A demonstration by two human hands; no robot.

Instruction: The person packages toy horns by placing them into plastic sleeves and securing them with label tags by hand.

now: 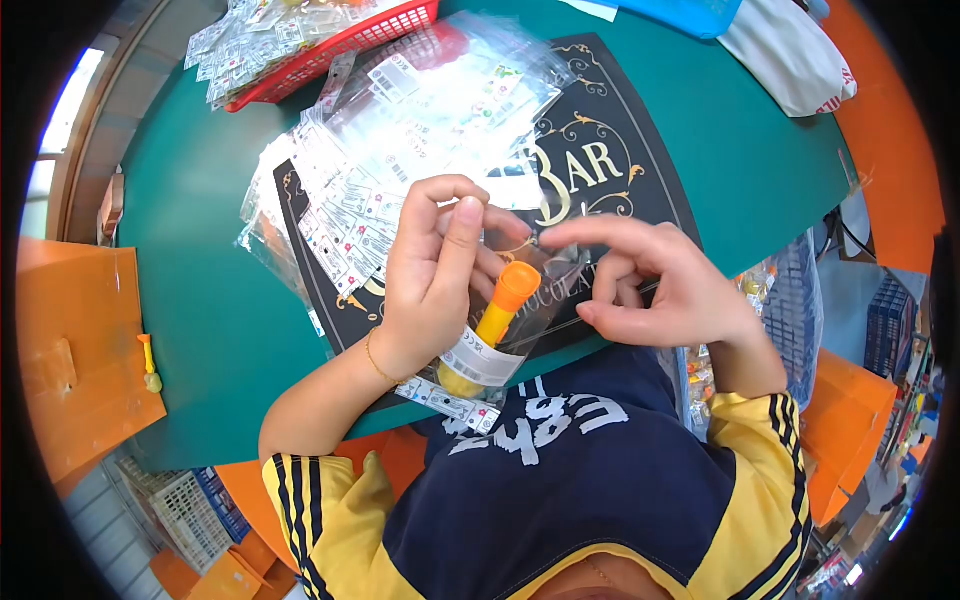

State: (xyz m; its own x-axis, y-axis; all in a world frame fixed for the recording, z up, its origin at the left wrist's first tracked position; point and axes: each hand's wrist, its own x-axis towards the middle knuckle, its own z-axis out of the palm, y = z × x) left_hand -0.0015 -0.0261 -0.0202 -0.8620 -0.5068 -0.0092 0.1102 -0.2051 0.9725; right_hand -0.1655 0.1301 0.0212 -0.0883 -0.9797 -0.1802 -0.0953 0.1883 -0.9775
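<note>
A clear plastic bag (540, 312) stands tilted before my chest. Inside it is a yellow tube-shaped item with an orange top (513, 287), its lower end rounded and partly covered by a white printed label (484, 360). My left hand (440, 265) is closed at the bag's left side, fingers curled behind the plastic. At the bag's upper edge, the stretched index finger of my right hand (650, 285) touches or nearly touches it; the thumb is apart and the other fingers are bent. A printed strip (450, 405) hangs below the bag.
Flat clear bags (430, 120) and printed strips (345, 225) lie piled on a black mat (600, 100) over the green table (200, 220). A red basket (330, 58) of labelled packets is at the back. An orange box (85, 370) stands left, a white bag (785, 55) back right.
</note>
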